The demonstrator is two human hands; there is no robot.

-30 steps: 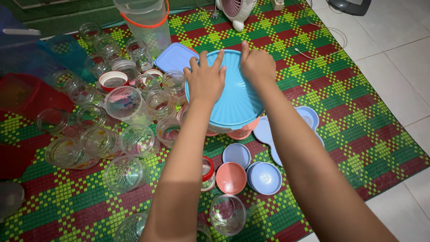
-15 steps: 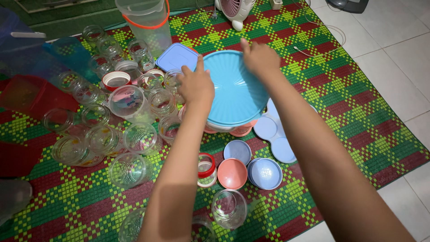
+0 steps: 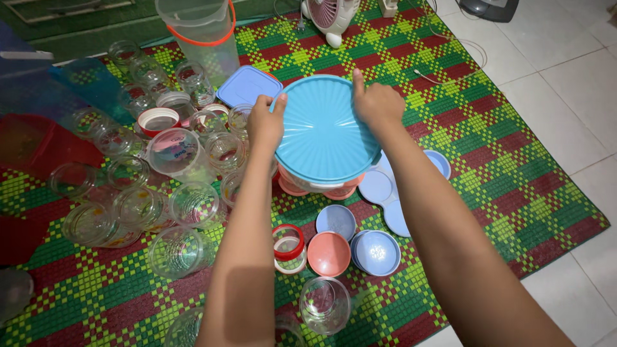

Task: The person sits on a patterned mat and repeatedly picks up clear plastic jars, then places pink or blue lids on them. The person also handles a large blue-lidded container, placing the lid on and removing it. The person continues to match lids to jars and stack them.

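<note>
Over the woven mat (image 3: 514,128), left hand (image 3: 265,125) & right hand (image 3: 378,103) clamp the blue round lid's (image 3: 324,132) rim, seating it; next needs even downward press, prob.

Ribbed blue lid (image 3: 321,132) smooth matt plastic; jars (image 3: 177,250) clear (glossy); mat (image 3: 501,160) woven

I'm looking at the floor of a home: a woven plastic mat (image 3: 501,148) in red and green spread over white floor tiles (image 3: 565,58), a small fan (image 3: 331,16) beyond my hands, and household jars (image 3: 177,247) and lids (image 3: 328,254) scattered below and left of them.
</note>
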